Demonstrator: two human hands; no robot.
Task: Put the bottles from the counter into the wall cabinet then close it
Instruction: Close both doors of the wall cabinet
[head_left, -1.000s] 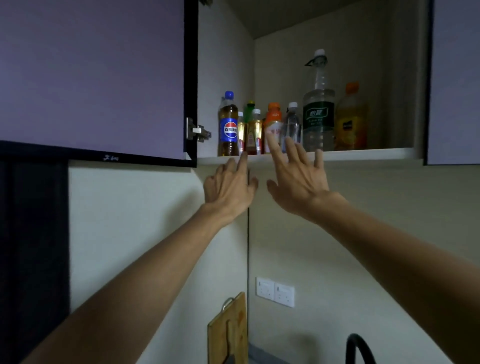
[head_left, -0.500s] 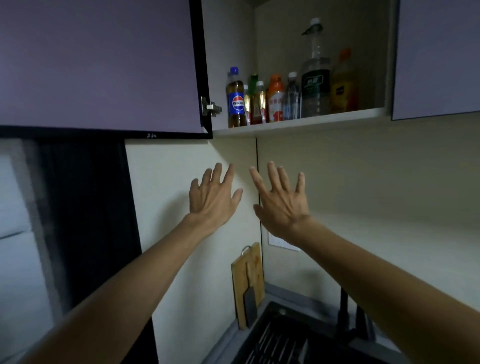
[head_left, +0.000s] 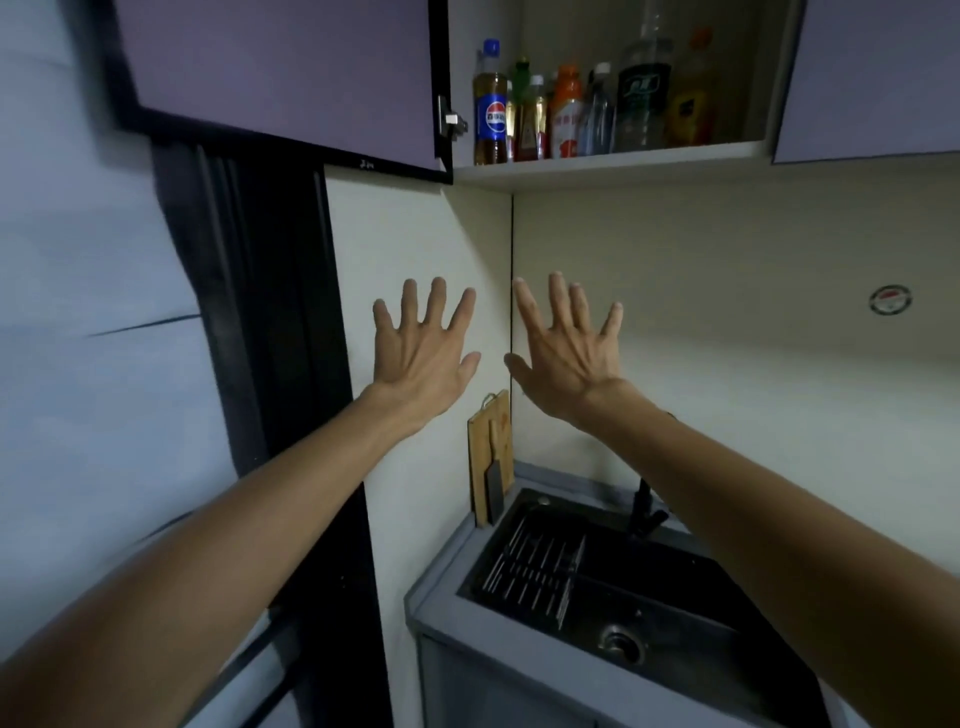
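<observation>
The wall cabinet shelf (head_left: 613, 165) is open at the top, its purple left door (head_left: 280, 78) swung out. Several bottles stand in a row on it: a Pepsi bottle (head_left: 490, 111) at the left, an orange-capped bottle (head_left: 566, 117), a tall clear bottle (head_left: 643, 98) and a yellow juice bottle (head_left: 691, 111). Well below the shelf, in front of the wall, my left hand (head_left: 423, 353) and my right hand (head_left: 566, 348) are raised side by side, backs toward me, fingers spread, holding nothing.
A purple right door (head_left: 872, 78) hangs at the cabinet's right. Below are a black sink (head_left: 649, 597) with a rack and black tap (head_left: 644, 512), a wooden cutting board (head_left: 488, 457) leaning in the corner, and a dark window frame (head_left: 260, 312) at left.
Both hands have dropped from the shelf edge to well below it and spread flat. The view has tilted down, bringing the sink into sight.
</observation>
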